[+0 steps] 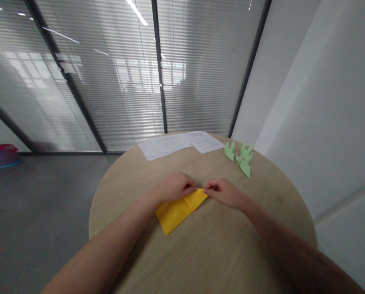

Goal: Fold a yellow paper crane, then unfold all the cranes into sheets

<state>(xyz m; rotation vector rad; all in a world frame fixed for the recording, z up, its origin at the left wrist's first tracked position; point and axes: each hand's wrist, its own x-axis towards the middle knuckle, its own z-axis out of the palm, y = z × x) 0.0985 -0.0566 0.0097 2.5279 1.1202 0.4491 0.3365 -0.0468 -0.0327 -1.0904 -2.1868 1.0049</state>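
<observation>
A folded sheet of yellow paper (174, 214) lies slantwise near the middle of the round wooden table (231, 241). My left hand (179, 185) is closed on its far edge, thumb on top, and covers part of the sheet. At the paper's right-hand corner, my right hand (220, 191) pinches the tip between thumb and fingers. A short stretch of yellow edge shows between the two hands. Creases cross the paper's upper part.
Beyond my right hand stand several light green folded paper figures (244, 158). Printed white sheets (165, 145) lie along the table's far edge. Glass panels with blinds (197, 98) rise behind, and a white wall (329, 122) is close on the right. A red and blue basket (3, 156) sits on the floor at left.
</observation>
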